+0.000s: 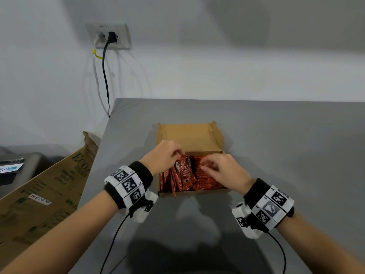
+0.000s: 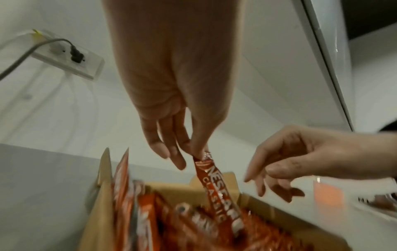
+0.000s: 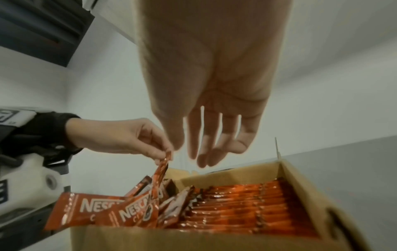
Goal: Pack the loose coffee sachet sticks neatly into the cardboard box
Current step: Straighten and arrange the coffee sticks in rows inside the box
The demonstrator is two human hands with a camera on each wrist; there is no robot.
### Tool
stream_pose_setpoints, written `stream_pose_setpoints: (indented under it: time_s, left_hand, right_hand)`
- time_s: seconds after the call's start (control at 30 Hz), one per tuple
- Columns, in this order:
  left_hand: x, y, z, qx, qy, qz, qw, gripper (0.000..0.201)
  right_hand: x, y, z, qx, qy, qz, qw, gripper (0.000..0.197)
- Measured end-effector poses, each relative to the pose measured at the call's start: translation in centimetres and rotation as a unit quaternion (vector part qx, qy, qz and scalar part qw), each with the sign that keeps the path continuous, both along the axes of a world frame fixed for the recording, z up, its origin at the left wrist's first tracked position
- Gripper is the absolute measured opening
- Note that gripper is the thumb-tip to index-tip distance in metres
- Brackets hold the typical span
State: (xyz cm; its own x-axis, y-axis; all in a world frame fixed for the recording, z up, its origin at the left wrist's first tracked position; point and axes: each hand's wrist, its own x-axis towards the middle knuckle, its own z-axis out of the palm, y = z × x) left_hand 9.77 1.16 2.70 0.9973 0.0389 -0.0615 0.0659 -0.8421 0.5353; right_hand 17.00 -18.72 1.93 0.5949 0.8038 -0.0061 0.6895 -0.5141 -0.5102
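Grey bench (image 1: 276, 155) fills the lower frame of the head view; the open cardboard box (image 1: 190, 135) sits at its centre, lid back, probably so both hands can reach in from the near side. Sachets (image 3: 236, 203) at the box's right lie in tidy rows, while those at the left stand skewed and apparently still need squaring. Left hand (image 1: 164, 157) pinches the top end of one stick (image 2: 217, 186), lifting it upright, likely to re-seat it; right hand (image 1: 223, 171) hovers over the rows, fingers loosely spread, holding nothing.
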Motion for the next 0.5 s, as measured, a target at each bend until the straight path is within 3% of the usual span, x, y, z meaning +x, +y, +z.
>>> stream_pose_setpoints:
  time_s: [0.1, 0.17, 0.3, 0.4, 0.5]
  left_hand:
    - [0.5, -0.5, 2.4, -0.023, -0.029, -0.047, 0.998, 0.020]
    - [0.9, -1.4, 3.2, -0.028, -0.077, -0.057, 0.995, 0.018]
    - [0.6, -1.9, 2.8, -0.122, -0.178, 0.043, 0.975, 0.010]
    - [-0.1, -2.0, 2.3, -0.184, -0.133, 0.061, 0.972, 0.023]
    - [-0.4, -2.5, 2.2, -0.175, -0.112, 0.045, 0.977, 0.017]
  right_hand:
    - [-0.7, 1.5, 0.6, 0.072, 0.043, 0.000, 0.996, 0.044]
    - [-1.1, 2.6, 0.8, 0.104, 0.053, -0.010, 0.993, 0.042]
    - [-0.5, 2.6, 1.4, 0.195, 0.091, -0.082, 0.973, 0.037]
    - [-0.3, 1.7, 1.6, 0.187, 0.097, -0.060, 0.976, 0.014]
    - [-0.7, 1.3, 1.2, 0.133, 0.096, -0.036, 0.986, 0.015]
